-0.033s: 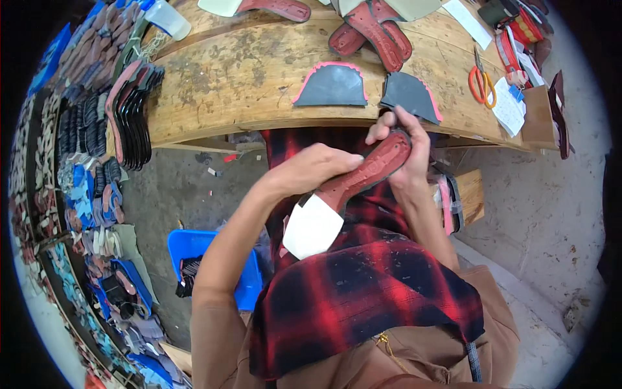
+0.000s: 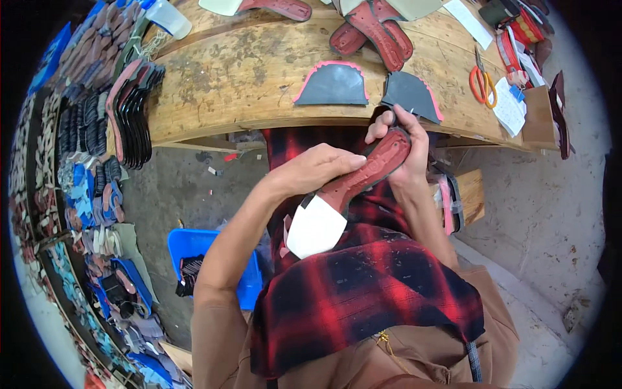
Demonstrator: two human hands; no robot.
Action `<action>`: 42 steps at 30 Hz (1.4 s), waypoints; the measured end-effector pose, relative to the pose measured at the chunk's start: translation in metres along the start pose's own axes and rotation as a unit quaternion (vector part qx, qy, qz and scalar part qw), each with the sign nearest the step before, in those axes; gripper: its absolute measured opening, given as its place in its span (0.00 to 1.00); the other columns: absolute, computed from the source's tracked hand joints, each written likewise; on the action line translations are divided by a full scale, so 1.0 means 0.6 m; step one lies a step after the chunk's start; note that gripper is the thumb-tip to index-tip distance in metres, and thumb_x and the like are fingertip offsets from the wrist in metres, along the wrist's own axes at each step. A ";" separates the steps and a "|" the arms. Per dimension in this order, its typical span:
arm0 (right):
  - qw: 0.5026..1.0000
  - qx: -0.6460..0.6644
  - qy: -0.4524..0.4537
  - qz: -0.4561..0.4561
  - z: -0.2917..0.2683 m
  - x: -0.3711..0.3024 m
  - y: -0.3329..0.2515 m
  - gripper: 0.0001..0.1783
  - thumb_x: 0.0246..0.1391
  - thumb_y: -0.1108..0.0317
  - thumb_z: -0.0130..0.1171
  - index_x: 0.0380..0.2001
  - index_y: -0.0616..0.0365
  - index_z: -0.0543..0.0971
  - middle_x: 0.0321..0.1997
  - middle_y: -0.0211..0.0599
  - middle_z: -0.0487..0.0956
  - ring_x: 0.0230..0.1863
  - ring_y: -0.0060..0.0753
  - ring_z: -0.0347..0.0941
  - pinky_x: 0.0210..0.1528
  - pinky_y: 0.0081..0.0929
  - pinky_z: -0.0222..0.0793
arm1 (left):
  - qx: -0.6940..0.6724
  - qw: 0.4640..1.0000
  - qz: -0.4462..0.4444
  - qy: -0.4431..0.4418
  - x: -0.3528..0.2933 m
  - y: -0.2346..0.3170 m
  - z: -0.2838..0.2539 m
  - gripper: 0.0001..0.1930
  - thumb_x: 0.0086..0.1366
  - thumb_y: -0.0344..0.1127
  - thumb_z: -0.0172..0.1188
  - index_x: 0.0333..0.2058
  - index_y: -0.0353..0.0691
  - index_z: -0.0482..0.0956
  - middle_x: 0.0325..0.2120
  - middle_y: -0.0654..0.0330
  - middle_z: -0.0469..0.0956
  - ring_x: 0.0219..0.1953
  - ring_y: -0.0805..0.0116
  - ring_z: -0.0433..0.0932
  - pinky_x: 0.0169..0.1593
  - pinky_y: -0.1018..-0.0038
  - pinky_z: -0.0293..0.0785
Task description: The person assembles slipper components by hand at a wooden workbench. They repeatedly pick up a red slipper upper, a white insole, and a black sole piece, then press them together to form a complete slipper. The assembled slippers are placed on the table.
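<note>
Over my lap I hold a reddish-brown shoe insole [image 2: 369,170] with a dark edge, slanting from upper right to lower left. A white piece [image 2: 316,227] covers its lower, wider end. My left hand [image 2: 317,167] grips the insole's left side near the middle, thumb on top and fingers hidden beneath. My right hand [image 2: 411,146] is wrapped round the narrow upper end, its fingers curled at the table's edge. Just beyond lie two dark grey, half-round pieces with pink scalloped rims, one on the left [image 2: 332,84] and one on the right [image 2: 413,96].
On the wooden table [image 2: 220,84] are more red insoles [image 2: 376,37], orange-handled scissors [image 2: 482,84], papers [image 2: 509,107] and a plastic bottle [image 2: 168,19]. Black-edged insoles [image 2: 131,117] stand at its left end. A blue bin [image 2: 188,243] is on the floor; shoe parts crowd the left side.
The white end of the insole has shifted slightly to the right, and the insole has turned a little. Both hands keep their hold; the things on the table stay as they were.
</note>
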State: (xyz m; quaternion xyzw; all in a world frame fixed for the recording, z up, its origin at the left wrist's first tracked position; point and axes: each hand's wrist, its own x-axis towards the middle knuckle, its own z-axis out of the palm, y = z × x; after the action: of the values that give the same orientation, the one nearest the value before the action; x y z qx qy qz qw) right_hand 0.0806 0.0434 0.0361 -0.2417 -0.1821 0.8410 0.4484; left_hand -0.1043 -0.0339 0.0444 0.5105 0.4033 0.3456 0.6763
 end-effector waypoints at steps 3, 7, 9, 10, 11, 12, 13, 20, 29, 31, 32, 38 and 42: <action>1.000 0.010 0.015 -0.004 -0.004 -0.009 -0.004 0.15 0.63 0.61 0.48 0.27 0.60 0.75 0.23 0.41 0.77 0.27 0.39 0.75 0.38 0.42 0.75 | 0.249 0.968 0.001 0.007 -0.015 0.026 0.005 0.18 0.70 0.45 0.52 0.36 0.35 0.81 0.21 0.58 0.76 0.25 0.75 0.70 0.31 0.70 0.69; 0.999 -0.007 -0.034 -0.009 0.016 -0.027 -0.015 0.16 0.62 0.61 0.47 0.26 0.60 0.75 0.23 0.44 0.77 0.27 0.42 0.77 0.39 0.44 0.76 | 0.208 0.969 -0.134 0.031 -0.085 -0.034 0.004 0.19 0.69 0.47 0.54 0.34 0.35 0.80 0.18 0.58 0.73 0.25 0.75 0.69 0.30 0.70 0.68; 0.999 -0.025 -0.040 -0.001 0.028 -0.034 -0.013 0.16 0.62 0.61 0.47 0.27 0.61 0.75 0.23 0.44 0.78 0.27 0.42 0.77 0.39 0.42 0.76 | 0.063 0.982 -0.179 0.008 -0.097 -0.030 0.003 0.18 0.68 0.47 0.56 0.33 0.33 0.80 0.19 0.62 0.73 0.26 0.76 0.70 0.31 0.71 0.68; 0.998 -0.041 -0.041 0.000 0.040 -0.030 -0.015 0.16 0.63 0.61 0.48 0.28 0.62 0.76 0.24 0.44 0.78 0.27 0.41 0.77 0.39 0.41 0.76 | -0.008 0.980 -0.199 0.003 -0.103 -0.023 -0.001 0.18 0.67 0.46 0.58 0.33 0.33 0.80 0.19 0.64 0.73 0.26 0.76 0.70 0.32 0.72 0.68; 0.997 -0.056 -0.044 0.001 0.055 -0.027 -0.017 0.16 0.63 0.61 0.48 0.29 0.62 0.76 0.24 0.44 0.79 0.27 0.40 0.78 0.39 0.40 0.76 | -0.053 0.977 -0.208 0.012 -0.105 -0.014 -0.002 0.19 0.64 0.46 0.62 0.34 0.31 0.80 0.22 0.68 0.74 0.29 0.77 0.70 0.34 0.74 0.68; 0.995 -0.093 -0.018 -0.002 0.077 -0.027 -0.015 0.16 0.63 0.61 0.48 0.31 0.63 0.76 0.25 0.44 0.79 0.27 0.40 0.78 0.39 0.38 0.76 | 0.038 0.986 -0.158 0.029 -0.108 -0.001 -0.005 0.20 0.63 0.46 0.63 0.38 0.30 0.78 0.25 0.65 0.75 0.31 0.75 0.72 0.36 0.73 0.70; 0.991 -0.130 0.006 -0.011 0.109 -0.023 -0.009 0.16 0.64 0.61 0.49 0.34 0.64 0.77 0.25 0.43 0.79 0.28 0.39 0.78 0.38 0.37 0.76 | 0.134 0.985 -0.104 0.043 -0.105 0.035 -0.014 0.22 0.62 0.46 0.64 0.41 0.30 0.77 0.28 0.63 0.77 0.33 0.72 0.75 0.38 0.72 0.71; 0.953 -0.262 -0.135 -0.063 0.272 0.020 0.041 0.22 0.67 0.56 0.49 0.51 0.63 0.75 0.41 0.41 0.83 0.34 0.21 0.76 0.42 0.21 0.72 | 0.307 0.895 0.053 0.318 -0.110 0.156 -0.037 0.43 0.37 0.48 0.80 0.50 0.31 0.71 0.46 0.48 0.78 0.49 0.54 0.77 0.52 0.64 0.72; 0.944 -0.327 -0.045 -0.008 0.159 0.024 0.033 0.09 0.60 0.64 0.58 0.32 0.58 0.78 0.23 0.36 0.82 0.14 0.12 0.65 0.15 0.13 0.52 | -0.233 0.972 -0.010 0.011 -0.147 0.098 0.037 0.65 0.34 0.38 0.82 0.70 0.40 0.49 0.34 0.62 0.77 0.24 0.84 0.64 0.27 0.87 0.60; 0.949 -0.313 -0.034 -0.019 0.154 0.024 0.021 0.08 0.59 0.65 0.59 0.32 0.58 0.78 0.23 0.36 0.82 0.14 0.12 0.65 0.14 0.12 0.50 | -0.195 0.980 -0.024 0.017 -0.147 0.100 0.039 0.62 0.36 0.37 0.82 0.69 0.40 0.51 0.36 0.61 0.78 0.24 0.83 0.66 0.29 0.85 0.63; 0.950 -0.310 -0.036 -0.027 0.158 0.022 0.007 0.07 0.58 0.65 0.59 0.32 0.58 0.78 0.23 0.36 0.82 0.14 0.12 0.65 0.13 0.12 0.48 | -0.174 0.984 -0.024 0.024 -0.149 0.100 0.036 0.60 0.37 0.37 0.81 0.68 0.40 0.54 0.37 0.60 0.78 0.26 0.82 0.68 0.31 0.83 0.66; 0.978 -0.207 -0.038 -0.012 0.133 -0.046 -0.031 0.11 0.61 0.63 0.53 0.37 0.61 0.74 0.29 0.48 0.83 0.26 0.29 0.80 0.12 0.12 0.51 | 0.365 0.880 0.129 0.276 -0.160 0.094 0.001 0.39 0.40 0.36 0.78 0.54 0.39 0.75 0.42 0.52 0.81 0.42 0.61 0.82 0.50 0.70 0.76; 0.978 -0.200 -0.054 -0.022 0.142 -0.101 -0.001 0.11 0.60 0.61 0.51 0.33 0.59 0.72 0.31 0.50 0.83 0.28 0.31 0.81 0.10 0.14 0.51 | 0.402 0.826 0.147 0.367 -0.145 0.101 -0.014 0.37 0.40 0.33 0.77 0.54 0.40 0.76 0.43 0.52 0.81 0.42 0.60 0.83 0.48 0.72 0.76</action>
State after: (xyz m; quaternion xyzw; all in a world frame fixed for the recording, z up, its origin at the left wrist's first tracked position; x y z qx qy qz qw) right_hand 0.0616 -0.0150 0.1209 -0.2771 -0.3760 0.7893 0.3987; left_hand -0.1533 -0.0919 0.1187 0.6255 0.6454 0.4102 0.1550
